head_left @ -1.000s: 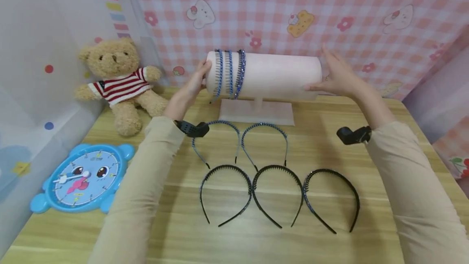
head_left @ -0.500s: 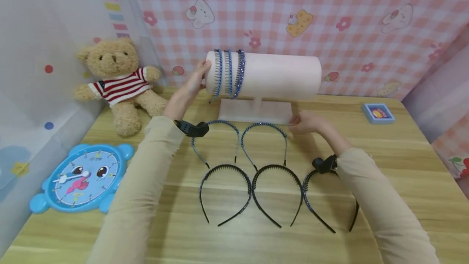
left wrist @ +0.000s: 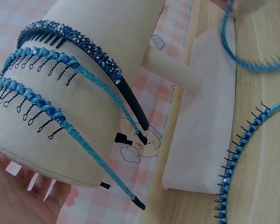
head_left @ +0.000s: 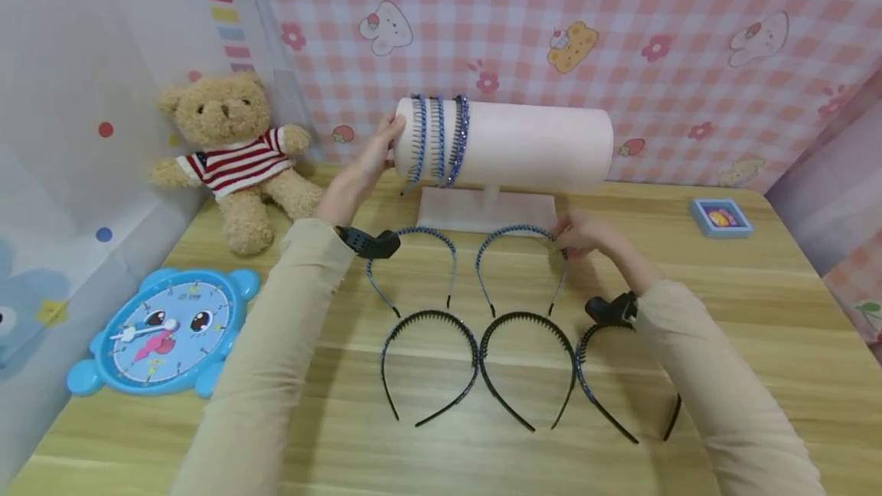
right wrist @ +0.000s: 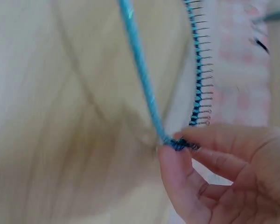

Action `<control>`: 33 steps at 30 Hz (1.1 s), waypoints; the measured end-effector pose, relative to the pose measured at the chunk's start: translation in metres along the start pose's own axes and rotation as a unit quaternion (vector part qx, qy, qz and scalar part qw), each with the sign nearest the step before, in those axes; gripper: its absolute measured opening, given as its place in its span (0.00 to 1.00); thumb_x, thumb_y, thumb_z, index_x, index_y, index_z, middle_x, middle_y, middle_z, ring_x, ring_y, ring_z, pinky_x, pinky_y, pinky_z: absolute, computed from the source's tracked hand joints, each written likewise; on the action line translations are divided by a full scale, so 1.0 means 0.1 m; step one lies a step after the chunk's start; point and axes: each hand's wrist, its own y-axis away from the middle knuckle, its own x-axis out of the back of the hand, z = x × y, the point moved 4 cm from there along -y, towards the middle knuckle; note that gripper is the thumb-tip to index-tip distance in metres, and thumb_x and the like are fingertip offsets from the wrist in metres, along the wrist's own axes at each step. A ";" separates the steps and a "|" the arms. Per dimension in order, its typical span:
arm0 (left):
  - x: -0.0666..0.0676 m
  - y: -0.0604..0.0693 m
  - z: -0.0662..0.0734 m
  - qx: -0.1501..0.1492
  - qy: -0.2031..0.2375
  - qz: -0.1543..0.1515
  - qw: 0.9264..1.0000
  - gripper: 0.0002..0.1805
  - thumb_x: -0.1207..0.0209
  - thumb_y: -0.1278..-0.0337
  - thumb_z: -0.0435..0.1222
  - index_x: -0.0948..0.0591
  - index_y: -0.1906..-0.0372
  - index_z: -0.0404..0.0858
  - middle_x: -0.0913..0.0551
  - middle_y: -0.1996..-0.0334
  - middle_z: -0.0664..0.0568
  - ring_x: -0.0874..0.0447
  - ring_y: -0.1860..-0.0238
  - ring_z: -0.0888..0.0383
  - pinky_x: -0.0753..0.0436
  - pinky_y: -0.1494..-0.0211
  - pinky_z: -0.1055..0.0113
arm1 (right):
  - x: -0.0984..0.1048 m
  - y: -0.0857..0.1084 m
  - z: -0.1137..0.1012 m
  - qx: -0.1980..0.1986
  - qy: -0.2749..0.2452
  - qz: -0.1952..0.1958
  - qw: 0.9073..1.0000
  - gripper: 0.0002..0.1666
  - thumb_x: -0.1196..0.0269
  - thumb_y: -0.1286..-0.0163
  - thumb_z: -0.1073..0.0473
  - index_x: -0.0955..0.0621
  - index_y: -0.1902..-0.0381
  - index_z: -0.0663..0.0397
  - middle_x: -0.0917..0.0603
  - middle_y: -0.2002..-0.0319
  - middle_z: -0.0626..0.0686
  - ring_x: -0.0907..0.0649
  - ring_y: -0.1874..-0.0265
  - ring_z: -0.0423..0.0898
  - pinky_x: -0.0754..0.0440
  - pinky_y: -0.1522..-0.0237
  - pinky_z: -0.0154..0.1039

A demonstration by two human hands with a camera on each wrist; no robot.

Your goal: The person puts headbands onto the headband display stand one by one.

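My right hand [head_left: 582, 234] pinches a blue braided headband [head_left: 518, 228] by its right side, between thumb and fingers. In the right wrist view its thin turquoise leg [right wrist: 141, 70] rises from the pinch. My left hand [head_left: 368, 150] rests against the left end of a pale headband display stand [head_left: 537, 144], its fingers extended over the end in the left wrist view. On the stand's horizontal roll sit two blue braided headbands [head_left: 419, 140] and a glittery blue one [head_left: 460, 140]. Another blue braided headband [head_left: 426, 230] lies on the table left of the pinched one.
Several dark toothed headbands [head_left: 432, 314] lie in a front row, the rightmost partly under my right forearm. A blue toy clock [head_left: 165, 335] and teddy bear [head_left: 234, 159] are at left. A small blue frame [head_left: 721, 219] lies at back right, on the wooden table [head_left: 344, 442].
My right hand has come down from the stand's right end to the table and taken hold of the right blue headband, which has shifted right and turned slightly. The left hand stays put.
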 end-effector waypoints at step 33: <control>-0.01 0.00 -0.01 0.003 -0.002 -0.003 1.000 0.30 0.71 0.30 0.50 0.60 0.28 0.47 0.47 0.31 0.49 0.49 0.31 0.55 0.44 0.32 0.56 | 0.80 0.76 -0.15 0.031 -0.138 0.244 0.960 0.28 0.40 0.37 0.50 0.36 0.54 0.67 0.31 0.67 0.50 0.25 0.75 0.34 0.19 0.72 0.28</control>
